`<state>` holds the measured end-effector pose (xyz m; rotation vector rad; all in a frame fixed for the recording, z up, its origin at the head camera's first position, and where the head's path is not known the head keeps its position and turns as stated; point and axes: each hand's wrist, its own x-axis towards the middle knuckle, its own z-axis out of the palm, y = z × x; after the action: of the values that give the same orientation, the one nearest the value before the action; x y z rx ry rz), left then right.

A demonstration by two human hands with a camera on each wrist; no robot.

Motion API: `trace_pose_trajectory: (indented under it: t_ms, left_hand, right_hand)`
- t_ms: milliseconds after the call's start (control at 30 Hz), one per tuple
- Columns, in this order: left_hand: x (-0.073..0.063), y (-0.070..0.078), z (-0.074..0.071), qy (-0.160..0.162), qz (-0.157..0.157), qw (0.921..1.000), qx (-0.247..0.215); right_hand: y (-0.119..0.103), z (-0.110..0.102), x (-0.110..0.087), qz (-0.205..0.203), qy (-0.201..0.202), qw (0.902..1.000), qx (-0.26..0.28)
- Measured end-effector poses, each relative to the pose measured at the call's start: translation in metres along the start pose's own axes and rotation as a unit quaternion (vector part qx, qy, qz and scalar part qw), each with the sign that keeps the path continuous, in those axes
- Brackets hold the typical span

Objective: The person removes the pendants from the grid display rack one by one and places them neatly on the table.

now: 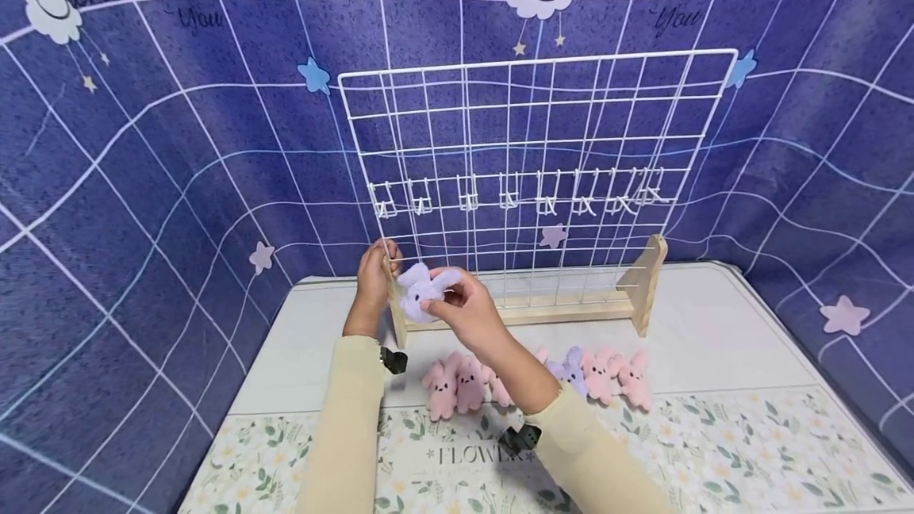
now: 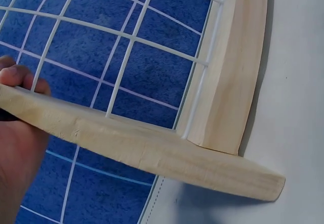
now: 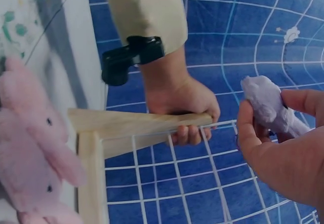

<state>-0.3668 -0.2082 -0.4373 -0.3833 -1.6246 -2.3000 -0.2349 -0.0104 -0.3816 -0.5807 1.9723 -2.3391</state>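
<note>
My left hand (image 1: 373, 280) grips the left wooden upright (image 2: 136, 143) of a white wire grid rack (image 1: 528, 125), its fingers curled round the upper end. Between the thumb and fingers of my right hand (image 1: 471, 312) is a small lilac plush bunny (image 1: 420, 296), ears up, in front of the rack's lower left part. The right wrist view shows the same bunny (image 3: 266, 100) pinched there, apart from the wires. A row of white hooks (image 1: 508, 193) hangs across the grid with nothing on them. Pink plush bunnies (image 1: 470, 383) and another lilac bunny (image 1: 571, 371) lie on the table.
The rack's right wooden upright (image 1: 646, 284) and its wooden base bar (image 1: 564, 311) stand on the white table. A flower-print mat (image 1: 250, 458) covers the table's near part. Behind and at both sides hangs a blue curtain (image 1: 178, 205) with a grid pattern. My right forearm hides part of the bunny row.
</note>
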Motion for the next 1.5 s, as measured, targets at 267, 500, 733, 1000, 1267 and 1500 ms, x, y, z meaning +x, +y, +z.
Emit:
trace_pose_trajectory:
  t_ms: [267,500,733,1000,1267,1500]
  left_hand:
    - [0.0,0.003,-0.006,-0.025,-0.029,0.9993,0.001]
    - [0.002,0.005,-0.004,-0.031,-0.026,0.999,0.021]
    - [0.003,0.004,-0.002,-0.025,-0.022,0.9992,0.023]
    - [0.004,0.008,-0.003,-0.013,-0.02,0.9991,0.034]
    - [0.0,0.005,-0.004,-0.008,-0.031,0.9986,0.042]
    - [0.0,0.004,-0.002,-0.007,-0.024,0.9989,0.041]
  right_hand:
    - [0.02,-0.002,-0.002,0.066,-0.014,0.9976,-0.017]
    - [0.029,-0.003,-0.002,0.063,-0.025,0.9964,-0.051]
    - [0.037,-0.007,-0.005,0.063,-0.028,0.9914,-0.112]
    - [0.048,-0.007,-0.002,0.102,-0.056,0.9909,-0.067]
    - [0.061,-0.007,-0.003,0.13,-0.071,0.981,-0.125]
    - [0.069,-0.009,-0.005,0.17,-0.104,0.9745,-0.104]
